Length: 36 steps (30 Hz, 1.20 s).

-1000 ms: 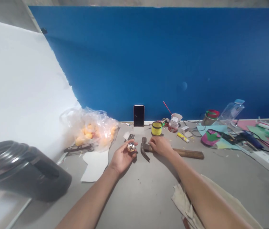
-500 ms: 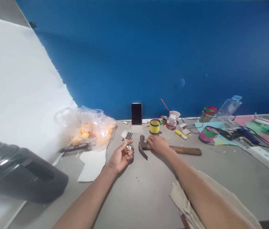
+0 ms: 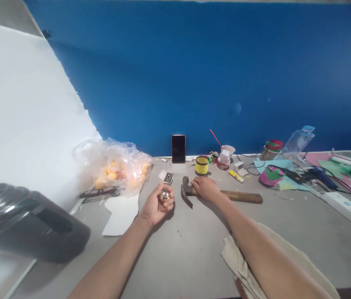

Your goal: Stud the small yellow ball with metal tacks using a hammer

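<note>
My left hand is turned palm up above the table, its fingers curled round a small shiny ball with a metallic, studded-looking surface. Just beyond those fingers lies a small open box of shiny metal pieces, too small to name. A claw hammer with a wooden handle lies flat, its dark head pointing left. My right hand is closed over the handle close to the head, fingertips partly hidden.
A phone leans against the blue wall, left of a yellow cup. A bag of orange fruit sits at the left, behind a dark flask. A beige cloth lies under my right forearm; a power strip stands far right.
My left hand has rolled slightly and the ball has shifted a little left within its fingers, showing more of its surface. My right hand and the hammer have stayed in place.
</note>
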### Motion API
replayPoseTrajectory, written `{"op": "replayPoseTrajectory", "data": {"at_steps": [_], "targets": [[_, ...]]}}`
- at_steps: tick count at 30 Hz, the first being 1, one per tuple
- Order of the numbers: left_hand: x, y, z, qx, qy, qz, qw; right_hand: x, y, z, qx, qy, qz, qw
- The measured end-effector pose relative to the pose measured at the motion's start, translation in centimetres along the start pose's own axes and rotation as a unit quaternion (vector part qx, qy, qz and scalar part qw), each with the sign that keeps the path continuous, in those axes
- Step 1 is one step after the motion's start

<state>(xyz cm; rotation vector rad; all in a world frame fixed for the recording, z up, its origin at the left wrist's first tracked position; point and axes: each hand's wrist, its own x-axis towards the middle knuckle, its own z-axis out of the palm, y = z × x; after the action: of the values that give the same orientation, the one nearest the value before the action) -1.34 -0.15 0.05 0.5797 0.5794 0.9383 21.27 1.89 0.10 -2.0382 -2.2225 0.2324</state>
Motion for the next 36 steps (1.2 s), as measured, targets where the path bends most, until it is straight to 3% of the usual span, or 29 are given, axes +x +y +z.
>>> {"op": "replayPoseTrajectory", "data": {"at_steps": [15,24,31,36], "targets": [[0.26,0.09,-0.57,-0.022,-0.021,-0.01,0.999,-0.07,-0.03,-0.22,0.003,-0.002,-0.006,1.0],[0.72,-0.25,-0.45,-0.003,0.056,0.021,0.998,0.12,0.06,0.03,0.008,-0.005,-0.001,1.0],[0.63,-0.44,-0.54,0.029,0.051,0.005,0.998,0.09,-0.02,-0.08,0.006,-0.003,0.005,1.0],[0.79,-0.55,-0.75,0.041,0.062,0.046,0.996,0.17,-0.1,-0.13,-0.001,-0.002,0.004,1.0]]}}
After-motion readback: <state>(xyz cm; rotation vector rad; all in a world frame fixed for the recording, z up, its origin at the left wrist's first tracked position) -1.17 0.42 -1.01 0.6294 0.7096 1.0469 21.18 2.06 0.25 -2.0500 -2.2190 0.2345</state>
